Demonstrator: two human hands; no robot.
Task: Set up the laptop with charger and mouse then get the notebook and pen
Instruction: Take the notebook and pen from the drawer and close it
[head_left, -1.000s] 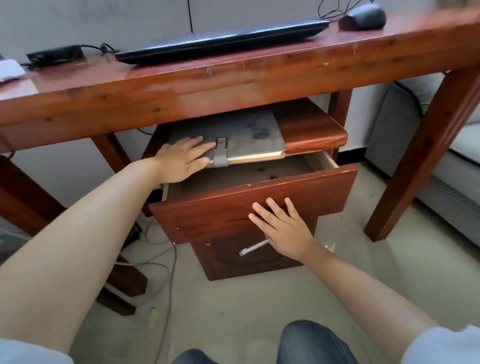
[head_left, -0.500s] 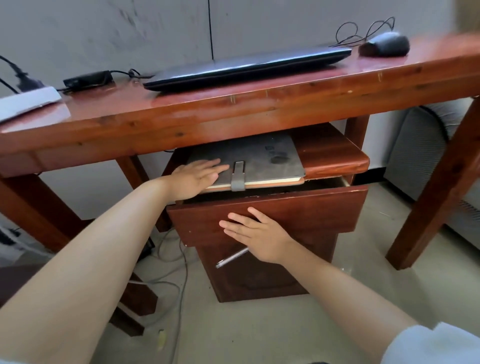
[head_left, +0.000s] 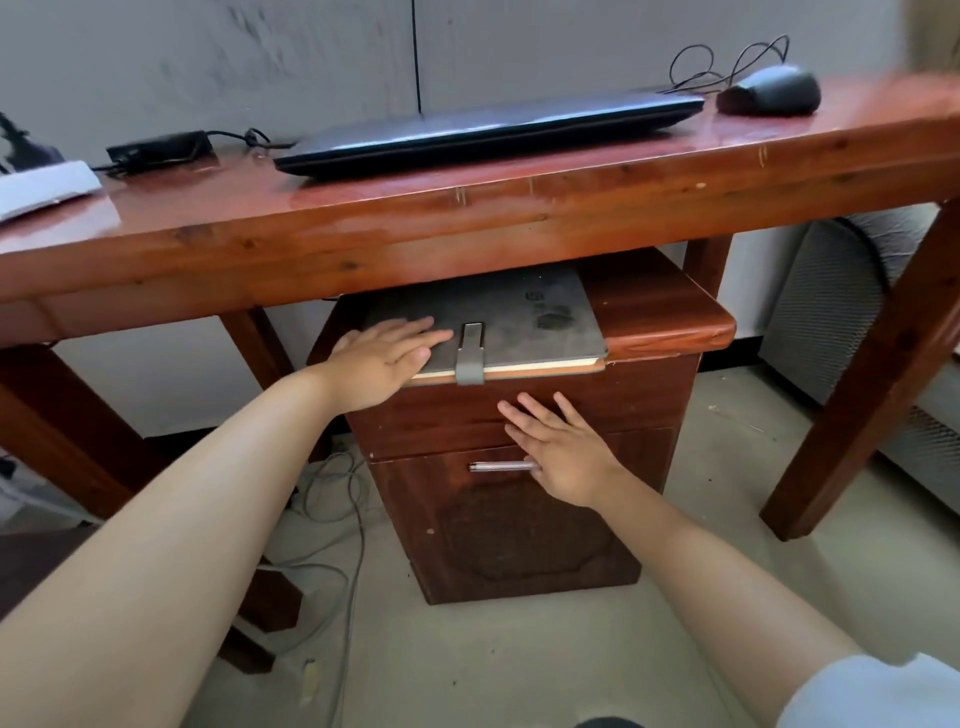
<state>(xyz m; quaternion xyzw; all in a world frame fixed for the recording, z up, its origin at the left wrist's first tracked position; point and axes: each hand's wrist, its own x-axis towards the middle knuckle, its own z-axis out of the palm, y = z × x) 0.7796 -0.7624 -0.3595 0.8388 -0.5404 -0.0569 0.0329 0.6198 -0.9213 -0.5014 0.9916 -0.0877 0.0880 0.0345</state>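
Two items left | laptop (head_left: 488, 130) shut at 12 o'clock, mouse (head_left: 771, 91) beside it | left hand (head_left: 387, 358) flat on notebook (head_left: 498, 325) atop cabinet (head_left: 665, 312) | right hand (head_left: 561, 449) spread on drawer (head_left: 441, 421), thumb pinning pen (head_left: 498, 466).

low gap between desk (head_left: 467, 228) and cabinet top (head_left: 670, 322), notebook (head_left: 498, 322) filling it, floor right open

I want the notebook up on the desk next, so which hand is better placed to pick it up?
Left. The left hand already lies flat on the notebook atop the cabinet. The right hand is spread against the drawer front and pinches the pen.
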